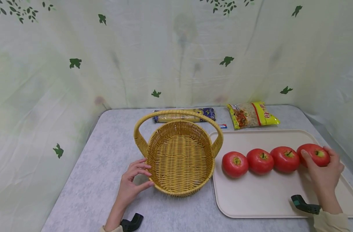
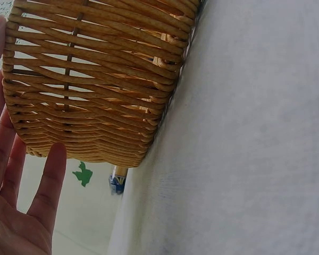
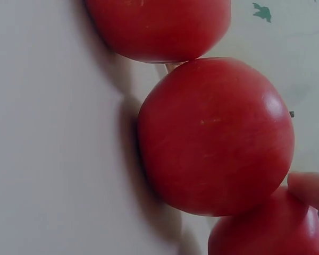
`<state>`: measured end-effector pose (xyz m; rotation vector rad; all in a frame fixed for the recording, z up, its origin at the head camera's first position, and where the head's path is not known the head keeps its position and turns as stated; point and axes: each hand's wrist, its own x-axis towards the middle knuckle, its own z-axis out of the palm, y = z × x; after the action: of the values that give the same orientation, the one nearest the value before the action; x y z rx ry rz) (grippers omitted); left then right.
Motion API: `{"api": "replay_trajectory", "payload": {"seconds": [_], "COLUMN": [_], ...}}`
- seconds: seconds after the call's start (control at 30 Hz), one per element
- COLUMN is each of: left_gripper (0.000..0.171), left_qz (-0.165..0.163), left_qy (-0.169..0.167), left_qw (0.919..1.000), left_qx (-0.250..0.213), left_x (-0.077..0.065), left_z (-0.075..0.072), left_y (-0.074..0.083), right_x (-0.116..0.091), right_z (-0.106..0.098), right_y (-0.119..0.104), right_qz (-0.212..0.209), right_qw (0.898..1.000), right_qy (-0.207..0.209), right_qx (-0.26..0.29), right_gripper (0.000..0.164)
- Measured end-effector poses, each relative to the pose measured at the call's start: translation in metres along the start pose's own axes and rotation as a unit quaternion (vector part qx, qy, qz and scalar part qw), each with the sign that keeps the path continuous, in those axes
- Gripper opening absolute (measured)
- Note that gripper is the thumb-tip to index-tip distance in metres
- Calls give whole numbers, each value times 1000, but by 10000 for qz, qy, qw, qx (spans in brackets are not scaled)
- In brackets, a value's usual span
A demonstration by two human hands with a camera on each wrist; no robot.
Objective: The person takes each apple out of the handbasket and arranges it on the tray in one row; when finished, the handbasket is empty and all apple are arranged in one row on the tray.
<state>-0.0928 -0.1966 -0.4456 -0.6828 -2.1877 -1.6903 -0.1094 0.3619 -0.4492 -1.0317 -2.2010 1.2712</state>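
A round wicker basket [image 1: 180, 161] with a tall arched handle stands in the middle of the table. At its near left rim is my left hand [image 1: 131, 183], its fingers extended along the woven side; the left wrist view shows the fingers [image 2: 49, 186] straight against the basket wall [image 2: 95, 79]. On the right, my right hand [image 1: 327, 177] grips the rightmost red apple [image 1: 312, 149] between thumb and fingers. Several apples form a row on the beige tray [image 1: 257, 196], among them the leftmost apple [image 1: 231, 166]. The right wrist view has a neighbouring apple [image 3: 215, 138] up close.
Behind the basket lies a long pack of noodles [image 1: 206, 113], partly hidden by the handle. A yellow food bag [image 1: 251, 115] sits at the back, behind the tray. Between them is a small red and blue packet [image 1: 222, 126]. A leaf-patterned curtain [image 1: 170, 58] surrounds the table.
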Motion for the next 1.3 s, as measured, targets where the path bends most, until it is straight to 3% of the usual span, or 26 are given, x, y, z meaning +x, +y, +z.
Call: {"api": "replay_trajectory", "payload": {"seconds": [0.4, 0.7, 1.13, 1.23, 1.3], "left_gripper": [32, 33, 32, 33, 33], "left_qz": [-7, 53, 1, 2, 6], "left_qy": [-5, 10, 10, 8, 2], "left_qw": [10000, 10000, 10000, 9999, 10000], "left_qx": [-9, 40, 95, 102, 91], "left_x": [-1, -2, -1, -1, -1], "left_z": [-2, -2, -1, -1, -1], "left_y": [1, 1, 3, 3, 3], "right_x": [1, 10, 15, 13, 11], "right_z": [0, -5, -9, -9, -9], "right_y": [6, 5, 3, 3, 4], "right_qz": [71, 170, 191, 149, 70], "right_qw": [9994, 9961, 9918, 9924, 9953], "right_qy": [-216, -704, -1017, -959, -688], "right_qx": [-274, -505, -754, -758, -680], "right_gripper": [72, 77, 84, 84, 81]}}
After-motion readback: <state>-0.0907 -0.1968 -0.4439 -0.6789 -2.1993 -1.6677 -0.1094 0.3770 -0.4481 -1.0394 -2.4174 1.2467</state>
